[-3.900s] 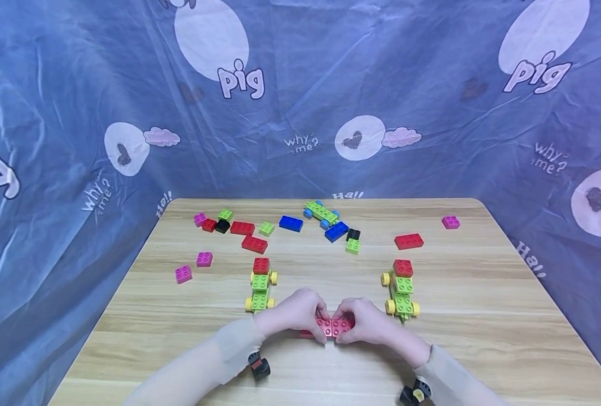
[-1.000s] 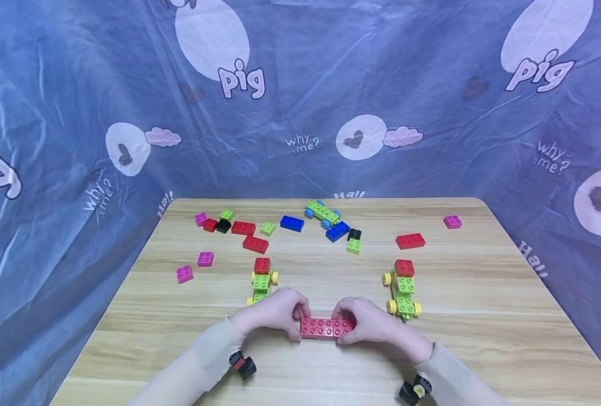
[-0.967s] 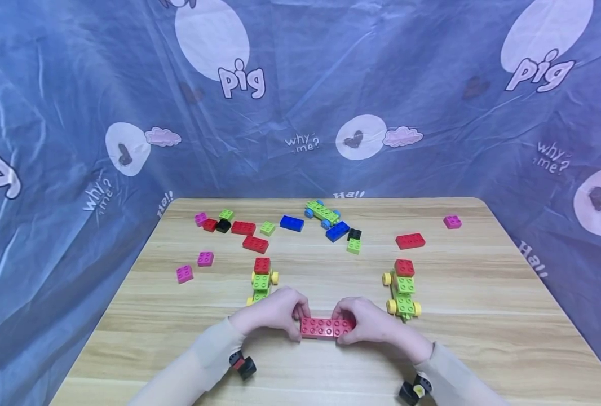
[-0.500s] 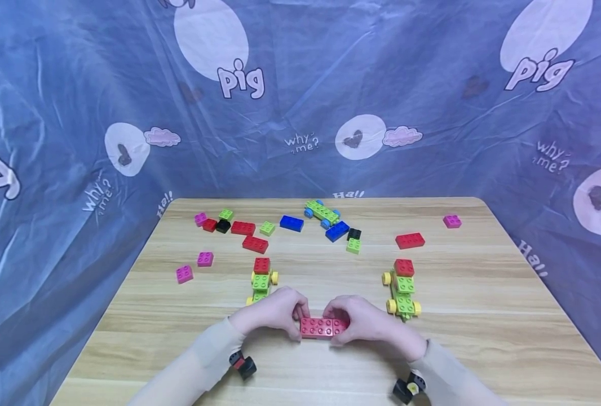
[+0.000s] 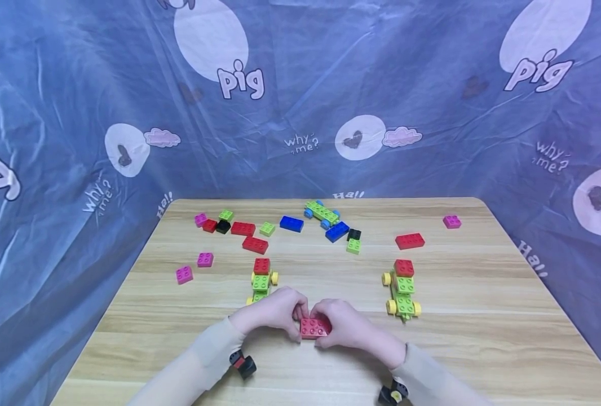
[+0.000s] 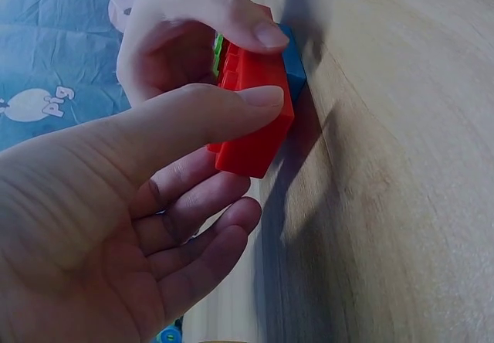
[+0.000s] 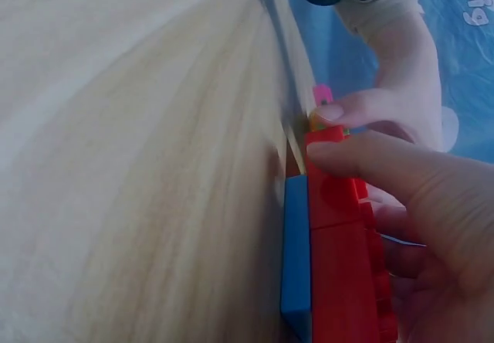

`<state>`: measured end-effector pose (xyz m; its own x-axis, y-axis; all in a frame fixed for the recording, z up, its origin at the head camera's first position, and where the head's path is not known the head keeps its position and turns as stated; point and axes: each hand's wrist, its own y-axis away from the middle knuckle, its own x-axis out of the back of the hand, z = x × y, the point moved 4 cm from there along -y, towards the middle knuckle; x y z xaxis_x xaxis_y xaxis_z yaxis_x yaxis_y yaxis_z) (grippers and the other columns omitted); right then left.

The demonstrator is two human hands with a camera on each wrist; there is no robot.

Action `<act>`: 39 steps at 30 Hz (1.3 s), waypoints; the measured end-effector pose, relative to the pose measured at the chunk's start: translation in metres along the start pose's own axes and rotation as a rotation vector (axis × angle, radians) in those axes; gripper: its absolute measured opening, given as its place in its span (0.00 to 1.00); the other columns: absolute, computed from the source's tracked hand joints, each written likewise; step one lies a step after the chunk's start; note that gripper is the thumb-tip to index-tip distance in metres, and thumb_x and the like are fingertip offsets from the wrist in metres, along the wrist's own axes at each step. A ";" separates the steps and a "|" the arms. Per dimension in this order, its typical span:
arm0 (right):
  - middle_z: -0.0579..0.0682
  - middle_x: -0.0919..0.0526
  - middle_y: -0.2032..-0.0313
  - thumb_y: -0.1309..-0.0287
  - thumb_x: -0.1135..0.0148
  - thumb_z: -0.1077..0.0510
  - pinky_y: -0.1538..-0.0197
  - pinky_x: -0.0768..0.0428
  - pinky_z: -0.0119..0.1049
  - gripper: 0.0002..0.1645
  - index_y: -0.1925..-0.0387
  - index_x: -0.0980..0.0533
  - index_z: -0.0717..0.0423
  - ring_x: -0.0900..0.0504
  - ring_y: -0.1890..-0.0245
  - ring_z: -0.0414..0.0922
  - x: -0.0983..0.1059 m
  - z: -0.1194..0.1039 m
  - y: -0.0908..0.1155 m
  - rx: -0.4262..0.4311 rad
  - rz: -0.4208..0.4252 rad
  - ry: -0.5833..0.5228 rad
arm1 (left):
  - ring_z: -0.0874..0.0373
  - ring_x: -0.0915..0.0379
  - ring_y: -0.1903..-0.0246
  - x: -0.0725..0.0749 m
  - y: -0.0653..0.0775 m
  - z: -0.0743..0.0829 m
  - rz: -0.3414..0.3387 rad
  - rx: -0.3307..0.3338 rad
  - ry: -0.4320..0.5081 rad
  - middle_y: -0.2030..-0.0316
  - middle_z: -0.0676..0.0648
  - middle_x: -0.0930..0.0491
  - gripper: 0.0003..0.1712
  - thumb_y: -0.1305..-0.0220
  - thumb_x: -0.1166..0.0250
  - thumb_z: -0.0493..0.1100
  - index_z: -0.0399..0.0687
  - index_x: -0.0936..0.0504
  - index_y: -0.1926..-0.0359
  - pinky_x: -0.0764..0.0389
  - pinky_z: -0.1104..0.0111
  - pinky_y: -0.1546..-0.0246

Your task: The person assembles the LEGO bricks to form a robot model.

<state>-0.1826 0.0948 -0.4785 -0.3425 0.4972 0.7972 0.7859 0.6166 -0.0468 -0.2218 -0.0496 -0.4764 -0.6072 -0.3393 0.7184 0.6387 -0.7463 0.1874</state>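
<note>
Near the front of the table, two red building bricks (image 5: 309, 328) lie end to end, studs up. My left hand (image 5: 280, 310) grips their left end between thumb and fingers. Close beside it, my right hand (image 5: 345, 326) pinches the row farther right and hides the rest of it in the head view. From the right wrist, the seam between the red bricks (image 7: 340, 273) shows, with a blue brick (image 7: 296, 242) beneath them. The left wrist view shows the left thumb flat on the red brick's (image 6: 258, 138) side, and the blue brick (image 6: 292, 61) under it.
Two yellow-wheeled brick cars stand to either side, the left one (image 5: 261, 282) partly behind the left hand, the right one (image 5: 403, 287) whole. Farther back lie a blue-wheeled green base (image 5: 322, 212), blue bricks (image 5: 291, 224), red bricks (image 5: 409, 241) and pink bricks (image 5: 205, 259).
My left hand has gone from the middle of the red row to its left end. During the last second my right hand has slid left along the row, beside the left.
</note>
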 end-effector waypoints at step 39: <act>0.44 0.18 0.69 0.65 0.25 0.61 0.68 0.25 0.24 0.21 0.62 0.18 0.56 0.26 0.71 0.31 0.028 0.003 -0.008 0.037 0.075 -0.020 | 0.65 0.24 0.69 0.025 -0.001 0.013 0.055 -0.057 -0.003 0.69 0.53 0.17 0.20 0.59 0.21 0.40 0.46 0.17 0.62 0.23 0.77 0.66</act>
<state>-0.2001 0.1058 -0.4577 -0.2936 0.5547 0.7785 0.7906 0.5987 -0.1284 -0.2318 -0.0501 -0.4503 -0.5707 -0.3786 0.7287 0.6426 -0.7583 0.1093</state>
